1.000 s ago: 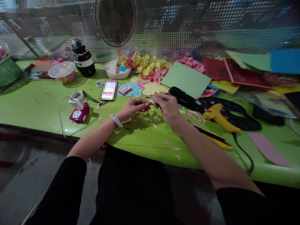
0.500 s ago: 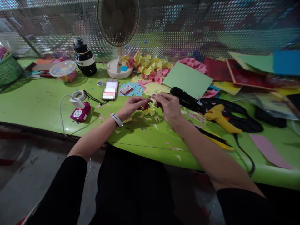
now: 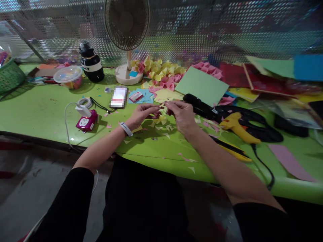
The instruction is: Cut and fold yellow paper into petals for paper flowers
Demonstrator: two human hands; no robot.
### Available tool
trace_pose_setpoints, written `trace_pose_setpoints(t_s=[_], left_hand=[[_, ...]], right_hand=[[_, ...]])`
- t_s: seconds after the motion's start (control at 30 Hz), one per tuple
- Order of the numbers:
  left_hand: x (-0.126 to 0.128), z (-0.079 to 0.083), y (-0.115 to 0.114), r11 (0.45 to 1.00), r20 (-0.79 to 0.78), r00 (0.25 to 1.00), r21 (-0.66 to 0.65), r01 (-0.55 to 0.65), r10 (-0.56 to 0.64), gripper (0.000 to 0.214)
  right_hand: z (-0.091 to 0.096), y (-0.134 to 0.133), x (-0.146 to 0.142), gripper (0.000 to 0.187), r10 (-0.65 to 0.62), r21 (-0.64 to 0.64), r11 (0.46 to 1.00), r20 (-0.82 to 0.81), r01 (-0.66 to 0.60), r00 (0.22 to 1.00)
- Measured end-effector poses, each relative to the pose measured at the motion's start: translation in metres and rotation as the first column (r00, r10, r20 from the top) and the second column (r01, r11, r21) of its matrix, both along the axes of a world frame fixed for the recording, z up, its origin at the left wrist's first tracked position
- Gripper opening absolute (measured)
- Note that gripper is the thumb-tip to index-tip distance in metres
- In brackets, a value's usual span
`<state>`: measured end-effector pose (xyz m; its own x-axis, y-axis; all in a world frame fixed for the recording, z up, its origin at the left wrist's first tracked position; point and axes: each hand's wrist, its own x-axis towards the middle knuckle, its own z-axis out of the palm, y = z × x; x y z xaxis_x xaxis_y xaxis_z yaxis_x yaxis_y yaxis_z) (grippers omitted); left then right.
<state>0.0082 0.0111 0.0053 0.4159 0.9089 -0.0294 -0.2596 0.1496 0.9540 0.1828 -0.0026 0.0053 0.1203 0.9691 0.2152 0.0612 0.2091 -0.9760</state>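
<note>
My left hand, with a pale watch strap at the wrist, has its thumb and fingers pinched together over the green table. Facing it, slightly apart, my right hand pinches with thumb and forefinger. Whatever sits between the fingertips is too small to make out. Small yellow paper pieces lie right under the fingers, and triangular scraps are scattered below them. Just beyond the hands is a pale yellow paper sheet. Near my right hand lies a black long-handled tool.
Yellow and pink folded paper shapes are heaped behind, beside a fan. A yellow glue gun and a yellow cutter lie right. Left are a phone, a purple socket adapter and a black bottle.
My hands have drawn very slightly apart at the fingertips. Everything else on the table stays where it was.
</note>
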Motion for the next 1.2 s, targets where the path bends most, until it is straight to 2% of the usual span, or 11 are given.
trace_pose_setpoints(t_s=[0.17,0.3,0.4,0.5,0.63,0.8,1.0,1.2], left_hand=[[0.0,-0.001,0.003,0.997,-0.015,0.998,0.022,-0.068,0.068,0.017],[-0.005,0.001,0.01,0.98,-0.005,0.98,0.024,-0.197,0.197,0.012],[-0.008,0.002,0.015,0.967,-0.001,0.967,-0.015,-0.254,0.254,0.013],[-0.007,0.002,0.015,0.966,-0.014,0.967,-0.033,-0.256,0.255,0.01],[-0.003,0.0,0.01,0.982,-0.023,0.982,0.02,-0.188,0.188,0.012],[0.0,-0.005,0.006,0.988,-0.011,0.994,0.105,-0.111,0.113,0.022],[-0.001,-0.009,0.008,0.989,-0.005,0.996,0.116,-0.087,0.088,0.034],[-0.002,-0.005,0.005,0.98,-0.04,0.993,0.169,-0.103,0.111,0.036]], right_hand=[[-0.001,0.001,0.003,0.017,0.053,-0.023,0.998,0.036,-0.052,0.998],[0.008,0.0,0.015,0.032,0.142,-0.031,0.99,0.188,-0.138,0.972],[0.018,-0.003,0.024,0.041,0.294,-0.056,0.955,0.308,-0.292,0.905],[0.024,-0.007,0.025,0.047,0.424,-0.091,0.904,0.288,-0.417,0.858],[0.019,-0.01,0.014,0.033,0.382,-0.083,0.924,0.178,-0.373,0.907],[0.01,-0.009,0.007,0.035,0.309,-0.078,0.951,0.208,-0.299,0.928],[0.009,-0.005,0.011,0.038,0.322,-0.044,0.946,0.194,-0.32,0.927],[0.009,-0.002,0.013,0.041,0.401,-0.055,0.916,0.16,-0.398,0.902]])
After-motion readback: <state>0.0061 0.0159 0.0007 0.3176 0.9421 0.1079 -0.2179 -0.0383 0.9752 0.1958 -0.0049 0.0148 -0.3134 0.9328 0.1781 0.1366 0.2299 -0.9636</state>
